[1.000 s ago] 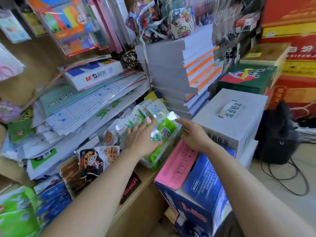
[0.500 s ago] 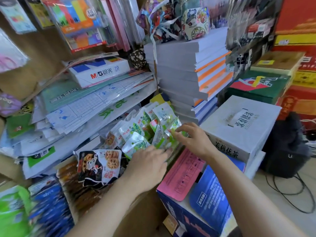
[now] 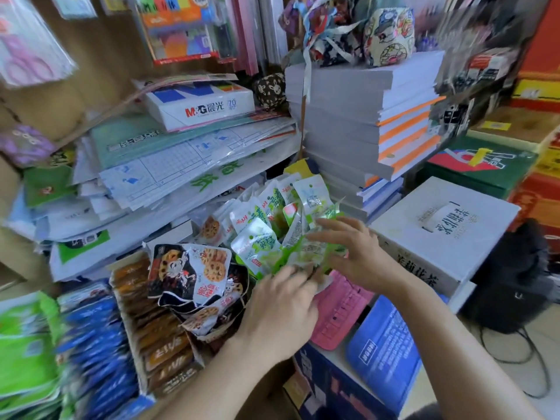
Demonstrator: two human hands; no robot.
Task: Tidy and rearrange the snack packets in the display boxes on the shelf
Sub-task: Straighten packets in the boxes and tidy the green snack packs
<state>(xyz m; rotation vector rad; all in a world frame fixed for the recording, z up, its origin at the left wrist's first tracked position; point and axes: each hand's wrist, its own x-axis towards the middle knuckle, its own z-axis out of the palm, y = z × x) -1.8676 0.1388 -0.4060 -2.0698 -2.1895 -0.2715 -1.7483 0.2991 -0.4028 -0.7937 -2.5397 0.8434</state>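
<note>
My right hand (image 3: 354, 253) was spread wide, fingers straight, the tips against the right side of the green-and-white snack packets (image 3: 257, 247). My left hand (image 3: 281, 316) reached in from the near side with its fingers on the front edge of the same bunch. They were blurred there, so I could not tell whether they pinched a packet or only pressed.

The packets stood loosely upright and fanned out at the right end of the shelf, under a sagging pile of paper sheets (image 3: 169, 165). Just left of them lay the black-and-white lotus root packets (image 3: 188, 274), spilling over a cardboard display box (image 3: 121, 301) of brown packets (image 3: 160, 338). Blue packets (image 3: 97, 344) sat further left.

Crowding my right wrist was a white tea carton (image 3: 439, 231). A pink sheet (image 3: 339, 310) lay on a blue carton (image 3: 378, 356) just below my hands. A stack of grey notebooks (image 3: 348, 116) rose close behind the packets.
</note>
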